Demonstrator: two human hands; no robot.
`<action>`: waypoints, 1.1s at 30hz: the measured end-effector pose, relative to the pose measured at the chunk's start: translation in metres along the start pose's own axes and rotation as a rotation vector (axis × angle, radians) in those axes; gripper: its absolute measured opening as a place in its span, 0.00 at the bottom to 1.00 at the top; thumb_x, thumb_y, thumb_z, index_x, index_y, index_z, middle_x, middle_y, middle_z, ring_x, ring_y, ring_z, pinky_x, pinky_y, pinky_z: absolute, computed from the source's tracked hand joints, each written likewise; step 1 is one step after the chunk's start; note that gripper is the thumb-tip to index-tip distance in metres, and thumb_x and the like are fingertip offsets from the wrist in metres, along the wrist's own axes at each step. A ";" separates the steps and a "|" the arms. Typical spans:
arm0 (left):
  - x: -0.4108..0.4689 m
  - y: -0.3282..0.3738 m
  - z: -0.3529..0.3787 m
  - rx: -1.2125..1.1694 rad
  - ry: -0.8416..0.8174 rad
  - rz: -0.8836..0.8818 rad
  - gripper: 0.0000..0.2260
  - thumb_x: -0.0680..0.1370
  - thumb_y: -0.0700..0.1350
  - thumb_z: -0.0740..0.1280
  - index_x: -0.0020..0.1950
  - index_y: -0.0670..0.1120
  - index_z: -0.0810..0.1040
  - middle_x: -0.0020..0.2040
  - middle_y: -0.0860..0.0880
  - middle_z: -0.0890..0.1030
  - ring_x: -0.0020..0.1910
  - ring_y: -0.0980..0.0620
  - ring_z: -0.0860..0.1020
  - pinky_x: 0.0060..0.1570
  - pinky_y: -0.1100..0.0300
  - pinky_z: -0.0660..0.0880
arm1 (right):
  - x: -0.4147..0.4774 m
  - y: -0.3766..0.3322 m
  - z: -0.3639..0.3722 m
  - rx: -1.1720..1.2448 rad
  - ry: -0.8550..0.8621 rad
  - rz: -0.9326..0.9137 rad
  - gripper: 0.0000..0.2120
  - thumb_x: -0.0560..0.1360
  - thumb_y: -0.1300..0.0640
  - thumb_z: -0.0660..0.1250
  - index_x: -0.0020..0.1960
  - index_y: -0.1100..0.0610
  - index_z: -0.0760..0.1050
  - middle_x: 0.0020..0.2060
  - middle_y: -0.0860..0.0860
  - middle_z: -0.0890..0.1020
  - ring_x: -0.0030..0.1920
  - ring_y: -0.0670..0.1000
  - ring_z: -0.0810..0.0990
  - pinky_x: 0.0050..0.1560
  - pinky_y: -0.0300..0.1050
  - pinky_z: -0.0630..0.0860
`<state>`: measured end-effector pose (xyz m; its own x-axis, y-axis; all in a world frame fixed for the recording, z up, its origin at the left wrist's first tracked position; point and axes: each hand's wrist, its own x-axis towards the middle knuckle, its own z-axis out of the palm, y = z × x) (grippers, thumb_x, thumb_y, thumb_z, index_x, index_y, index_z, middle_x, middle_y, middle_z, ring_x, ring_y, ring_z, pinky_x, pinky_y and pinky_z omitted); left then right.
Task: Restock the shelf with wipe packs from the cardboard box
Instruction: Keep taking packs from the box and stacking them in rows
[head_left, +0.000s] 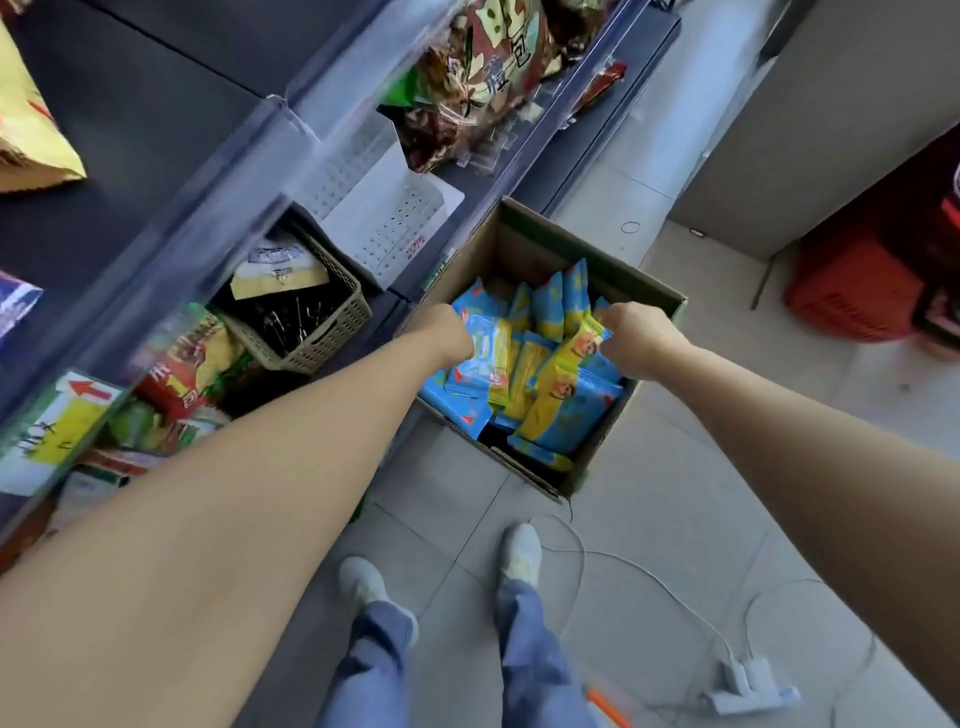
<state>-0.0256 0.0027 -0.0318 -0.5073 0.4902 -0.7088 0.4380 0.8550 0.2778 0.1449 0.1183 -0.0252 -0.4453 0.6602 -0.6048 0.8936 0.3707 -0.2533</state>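
While both arms are extended downward, the step in hand is judged to be the withdrawal of packs from the cardboard box (524, 244), which stands open on the floor (649, 519) just beside the lower shelf (156, 119). The left hand (449, 332) is curled round the upper end of a wipe pack (485, 356) at the near-left side of the box; its fingertips are hidden behind the knuckles. The right hand (641, 332) is closed in a pinch on the yellow end seal of a second wipe pack (574, 353). Many loose packs (561, 415) lie jumbled in the box, several of them on edge and touching the two that are held.

For a clean withdrawal, each pack should be lifted straight up until it is free of its neighbours, so that none is dragged over the rim. A pinch on a seal alone is judged to be insecure, so the grip should be moved onto the pack body before the pack is carried. The destination slot cannot be determined from this view; the white perforated tray (395, 218), between the box and the beige basket (322, 332), is a likely candidate. Packs should be set there upright, with labels facing outward. The white cable (675, 597) lying on the floor near the feet should be avoided when stepping toward the shelf.
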 end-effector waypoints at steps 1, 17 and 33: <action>0.005 -0.001 0.003 -0.022 -0.006 -0.015 0.03 0.78 0.38 0.65 0.45 0.38 0.74 0.41 0.37 0.72 0.33 0.46 0.72 0.31 0.59 0.65 | 0.006 0.002 0.004 -0.002 -0.001 0.004 0.14 0.76 0.66 0.59 0.61 0.64 0.72 0.50 0.59 0.78 0.49 0.58 0.78 0.48 0.50 0.79; 0.047 -0.002 0.044 -0.352 -0.035 -0.197 0.20 0.79 0.36 0.62 0.70 0.33 0.65 0.56 0.41 0.75 0.40 0.50 0.73 0.37 0.62 0.71 | 0.047 0.005 0.039 -0.050 0.004 0.055 0.04 0.75 0.61 0.63 0.49 0.61 0.73 0.43 0.54 0.76 0.45 0.57 0.75 0.53 0.52 0.74; -0.103 0.042 -0.133 -0.224 0.310 0.130 0.07 0.76 0.34 0.62 0.39 0.42 0.74 0.46 0.38 0.79 0.48 0.38 0.76 0.40 0.55 0.72 | -0.086 -0.090 -0.132 0.340 0.247 -0.048 0.23 0.78 0.61 0.59 0.72 0.58 0.62 0.63 0.60 0.74 0.57 0.61 0.77 0.52 0.52 0.78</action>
<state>-0.0535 0.0110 0.1386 -0.6733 0.5950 -0.4389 0.3579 0.7817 0.5107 0.0949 0.1146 0.1494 -0.4500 0.7995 -0.3979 0.8211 0.1953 -0.5363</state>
